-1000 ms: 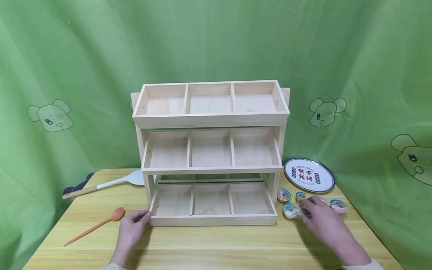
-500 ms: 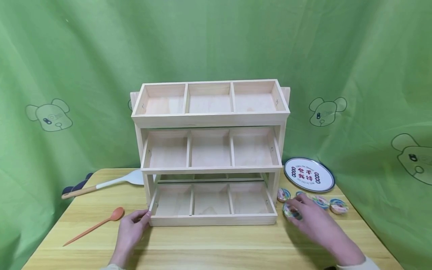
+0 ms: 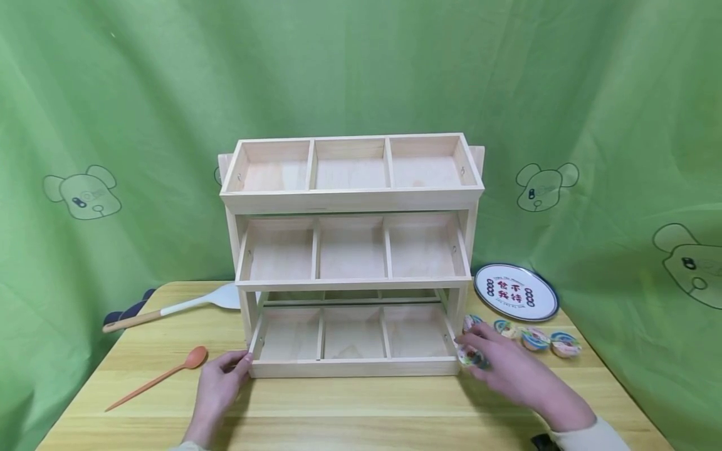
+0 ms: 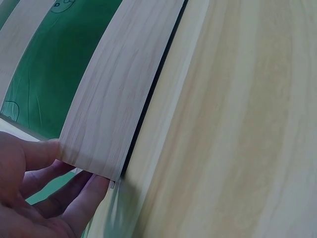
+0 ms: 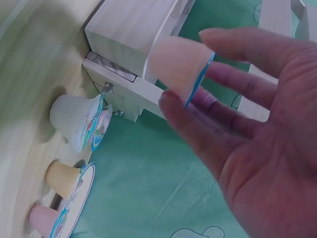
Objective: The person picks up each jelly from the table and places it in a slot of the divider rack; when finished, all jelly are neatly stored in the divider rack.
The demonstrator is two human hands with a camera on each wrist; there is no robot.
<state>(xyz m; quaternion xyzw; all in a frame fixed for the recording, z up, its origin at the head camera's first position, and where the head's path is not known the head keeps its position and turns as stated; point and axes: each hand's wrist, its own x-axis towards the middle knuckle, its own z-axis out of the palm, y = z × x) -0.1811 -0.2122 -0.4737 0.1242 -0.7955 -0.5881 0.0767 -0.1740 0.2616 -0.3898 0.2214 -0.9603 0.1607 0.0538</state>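
Note:
My left hand [image 3: 219, 383] grips the left front corner of the bottom tray [image 3: 361, 368] on a three-tier wooden rack [image 3: 352, 202]; in the left wrist view, thumb and fingers pinch the end of the tray's front board [image 4: 111, 94]. Beside that tray's right end, my right hand [image 3: 516, 373] holds a small jelly cup [image 5: 176, 64] between thumb and fingers. This cup is peach coloured with a blue-edged lid, and tilted. Right of the rack sit more jelly cups: a white cup [image 5: 72, 116], a yellow cup [image 5: 62, 178] and a pink cup [image 5: 43, 218], among several.
A round white plate with a blue rim [image 3: 487, 272] lies behind the cups. On the left are an orange spoon [image 3: 195, 357] and a white spatula with a wooden handle [image 3: 188, 305]. A green curtain [image 3: 361, 69] hangs behind the wooden table [image 3: 350, 413].
My right hand has moved left from among the jelly cups to the bottom tray's right end, bringing one cup along. My left hand has stayed at the tray corner.

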